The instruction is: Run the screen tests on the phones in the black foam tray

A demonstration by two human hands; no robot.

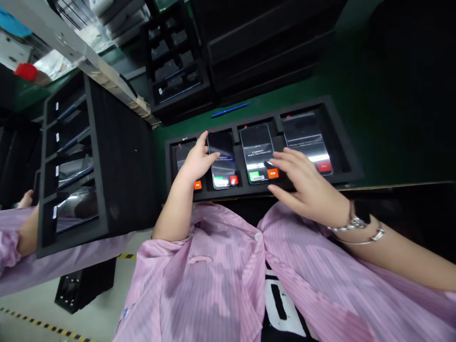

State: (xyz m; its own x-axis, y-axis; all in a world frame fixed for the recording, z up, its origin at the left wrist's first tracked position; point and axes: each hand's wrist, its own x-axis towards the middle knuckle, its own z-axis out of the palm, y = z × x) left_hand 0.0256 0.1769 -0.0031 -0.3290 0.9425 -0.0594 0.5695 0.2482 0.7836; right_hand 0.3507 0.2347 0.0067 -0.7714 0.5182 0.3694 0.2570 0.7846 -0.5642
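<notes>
Several smartphones lie screen-up in the slots of a black foam tray [249,119], their screens lit with text and green and orange-red buttons. My left hand [197,159] has its fingertips on the left edge of the second phone [223,161] and covers part of the first phone [183,159]. My right hand [302,178] spreads over the lower corner of the third phone [256,154] and the edge of the fourth phone [308,142]. Neither hand lifts a phone. Silver bracelets and a black watch [361,212] circle my right wrist.
A black foam rack [67,161] holding phones stands to the left, beside a co-worker's hand [25,199] and pink sleeve. Black trays [174,71] are stacked behind a blue pen [230,109] on the green mat [374,123]. My pink striped smock fills the foreground.
</notes>
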